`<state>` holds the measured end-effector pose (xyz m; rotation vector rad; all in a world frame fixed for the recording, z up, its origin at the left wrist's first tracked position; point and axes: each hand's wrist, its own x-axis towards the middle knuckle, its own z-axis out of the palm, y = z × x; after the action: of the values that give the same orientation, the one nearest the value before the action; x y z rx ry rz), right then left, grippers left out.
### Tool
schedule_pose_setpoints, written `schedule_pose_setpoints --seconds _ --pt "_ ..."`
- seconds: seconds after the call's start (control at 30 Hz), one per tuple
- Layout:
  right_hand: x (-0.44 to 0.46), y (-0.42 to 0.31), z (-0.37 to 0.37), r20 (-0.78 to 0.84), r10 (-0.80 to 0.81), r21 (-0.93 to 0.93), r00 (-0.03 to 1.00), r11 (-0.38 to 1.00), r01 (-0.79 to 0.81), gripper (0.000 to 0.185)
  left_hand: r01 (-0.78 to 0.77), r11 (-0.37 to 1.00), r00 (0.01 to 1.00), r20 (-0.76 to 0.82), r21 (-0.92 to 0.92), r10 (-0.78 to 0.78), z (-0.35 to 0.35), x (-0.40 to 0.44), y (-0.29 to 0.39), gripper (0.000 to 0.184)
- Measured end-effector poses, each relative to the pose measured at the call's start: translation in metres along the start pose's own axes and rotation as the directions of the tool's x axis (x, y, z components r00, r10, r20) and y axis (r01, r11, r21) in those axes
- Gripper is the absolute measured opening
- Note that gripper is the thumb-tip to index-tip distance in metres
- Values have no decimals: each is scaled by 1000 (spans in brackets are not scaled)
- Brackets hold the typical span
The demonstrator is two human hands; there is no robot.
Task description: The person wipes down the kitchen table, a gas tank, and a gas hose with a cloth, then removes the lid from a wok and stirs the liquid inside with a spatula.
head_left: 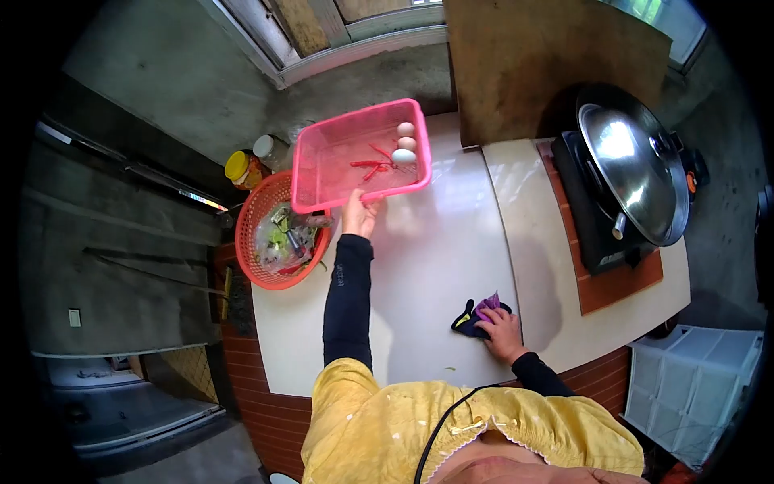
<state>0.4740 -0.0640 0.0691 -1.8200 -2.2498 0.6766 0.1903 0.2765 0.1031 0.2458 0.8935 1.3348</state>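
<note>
A pink plastic basket [330, 157] is held up by its near rim in my left hand [359, 216], over the back left of the white table [435, 242]. Inside it lie several eggs [405, 156] and some red chili peppers [372, 165], toward its right side. My right hand [504, 335] presses on a dark and purple cloth [487, 308] on the table's front right part, its fingers curled onto the cloth.
An orange basket [246, 234] with plastic bags and greens stands at the left, partly under the pink one. Behind it are a yellow-lidded jar [237, 167] and another jar [264, 146]. A lidded wok [637, 165] sits on a stove [592, 242] at the right.
</note>
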Motion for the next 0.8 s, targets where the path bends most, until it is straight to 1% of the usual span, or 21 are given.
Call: schedule_pose_setpoints --seconds 0.07,0.1,0.13,0.17,0.2,0.27,0.3,0.37,0.4,0.47,0.53,0.73,0.8 --pt "0 -2 -4 3 9 8 1000 1000 -9 46 -9 1000 999 -38 14 10 -21 -2 24 16" --pt "0 -3 -4 -2 11 2 1000 1000 -11 45 -23 1000 997 -80 8 24 -22 -12 38 8" --pt "-3 -3 -3 -4 15 -6 1000 1000 -15 45 -36 999 992 -125 2 36 -25 -23 51 6" --pt "-4 -3 -1 -17 14 2 1000 1000 -14 45 -26 999 989 -144 -29 21 -45 -17 61 6" --pt "-5 -3 -1 -17 15 5 1000 1000 -15 45 -83 997 982 -168 -5 81 -30 -45 75 6" --pt "-4 -5 -1 -39 11 17 999 1000 -10 44 -87 996 971 -228 -33 77 -53 -51 94 8" --pt "-4 -7 -2 -28 25 15 999 1000 -24 43 -93 995 969 -232 -31 83 -62 -58 101 8" --pt "-4 -7 -1 -36 18 14 999 1000 -17 43 -200 980 933 -308 -18 185 -79 -69 113 9" --pt "-4 -6 0 -43 15 11 999 1000 -15 43 -213 977 928 -317 -20 196 -89 -69 118 9" --pt "-4 -4 6 -40 13 4 999 1000 -13 44 -234 966 899 -402 -110 172 -118 -66 127 9" --pt "-3 -10 1 -53 16 -5 998 1000 -17 39 -299 947 873 -436 -119 220 -128 -69 132 4" --pt "-3 -10 7 -43 21 -68 999 997 -23 41 -333 934 829 -512 -130 224 -152 -65 142 15" --pt "-3 -11 8 -40 21 -77 999 997 -24 41 -343 926 820 -531 -158 214 -156 -64 144 6"
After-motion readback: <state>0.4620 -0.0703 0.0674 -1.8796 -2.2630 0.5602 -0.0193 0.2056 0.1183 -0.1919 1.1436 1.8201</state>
